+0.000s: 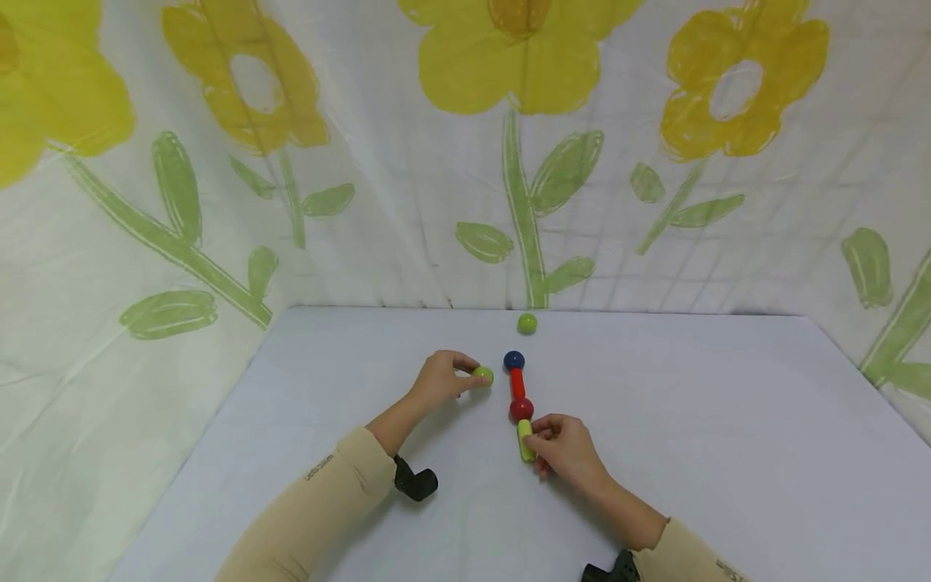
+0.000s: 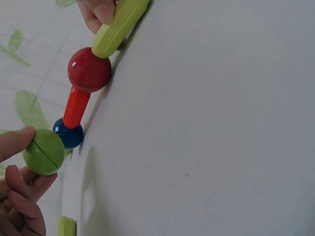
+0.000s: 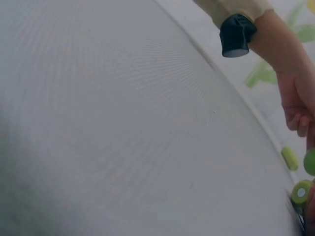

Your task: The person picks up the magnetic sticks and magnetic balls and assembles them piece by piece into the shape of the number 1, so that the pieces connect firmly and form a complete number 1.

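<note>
My left hand (image 1: 445,378) pinches a green ball (image 2: 44,152) between thumb and fingertips, left of a joined toy chain. The chain runs from a dark blue ball (image 1: 513,360) through a short red rod (image 1: 517,383) to a red ball (image 1: 521,409), then to a yellow-green rod (image 1: 526,441) at the near end. That rod, grooved along its side, is pinched by my right hand (image 1: 570,453) from the right. In the right wrist view, the rod's round end (image 3: 301,192) faces the camera, and the right hand is mostly cut off at the edge.
Behind the chain, another green ball (image 1: 527,323) sits near the table's back edge. A loose green rod (image 3: 289,158) lies on the white table (image 1: 691,420) close to the left hand. A white cloth with painted flowers (image 1: 407,178) hangs behind the table.
</note>
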Demonstrator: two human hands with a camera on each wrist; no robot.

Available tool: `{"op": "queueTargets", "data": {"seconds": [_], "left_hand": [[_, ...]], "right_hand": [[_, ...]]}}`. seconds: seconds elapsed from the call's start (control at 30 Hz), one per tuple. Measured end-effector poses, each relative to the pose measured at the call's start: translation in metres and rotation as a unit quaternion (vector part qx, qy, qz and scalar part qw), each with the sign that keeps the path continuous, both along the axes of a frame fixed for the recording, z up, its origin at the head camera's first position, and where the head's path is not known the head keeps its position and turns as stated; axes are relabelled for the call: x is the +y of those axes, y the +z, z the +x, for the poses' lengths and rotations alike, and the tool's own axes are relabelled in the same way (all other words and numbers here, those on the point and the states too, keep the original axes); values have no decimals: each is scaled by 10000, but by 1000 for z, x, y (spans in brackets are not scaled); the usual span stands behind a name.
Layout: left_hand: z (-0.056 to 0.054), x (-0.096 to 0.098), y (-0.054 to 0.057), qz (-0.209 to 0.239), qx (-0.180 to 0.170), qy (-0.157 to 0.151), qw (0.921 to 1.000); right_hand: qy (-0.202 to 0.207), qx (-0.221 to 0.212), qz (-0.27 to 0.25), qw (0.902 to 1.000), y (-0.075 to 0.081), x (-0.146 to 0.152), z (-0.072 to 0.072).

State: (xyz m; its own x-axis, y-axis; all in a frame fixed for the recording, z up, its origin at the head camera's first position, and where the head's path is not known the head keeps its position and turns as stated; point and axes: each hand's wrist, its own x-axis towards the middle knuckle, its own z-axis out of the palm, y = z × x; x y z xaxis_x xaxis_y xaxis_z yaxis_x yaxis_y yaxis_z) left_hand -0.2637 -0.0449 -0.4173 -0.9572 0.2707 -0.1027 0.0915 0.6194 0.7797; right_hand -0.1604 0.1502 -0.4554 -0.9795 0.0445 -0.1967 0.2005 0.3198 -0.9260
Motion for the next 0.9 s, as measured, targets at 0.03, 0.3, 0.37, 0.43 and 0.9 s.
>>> {"op": "queueTargets", "data": {"seconds": [0.03,0.3,0.37,0.43,0.9], "left_hand": [[2,-1,-1,64,-64,12,10000],[21,-5,-5,482,-426,-110,9979],[27,-6,-7,442,-395,-233,9980],[34,-5,-8,398,-387,-354,9978],[61,-4,-10,134,-405,-559,9975]], "right_hand": [[17,-9,4,10000,0,0,0],[138,-37,-5,9999,4,1,-2],[192,-51,-58,9998,4,1,-3],[251,-67,-93,9996,5,1,-5],[541,-139,-214,9982,4,3,-11]]}}
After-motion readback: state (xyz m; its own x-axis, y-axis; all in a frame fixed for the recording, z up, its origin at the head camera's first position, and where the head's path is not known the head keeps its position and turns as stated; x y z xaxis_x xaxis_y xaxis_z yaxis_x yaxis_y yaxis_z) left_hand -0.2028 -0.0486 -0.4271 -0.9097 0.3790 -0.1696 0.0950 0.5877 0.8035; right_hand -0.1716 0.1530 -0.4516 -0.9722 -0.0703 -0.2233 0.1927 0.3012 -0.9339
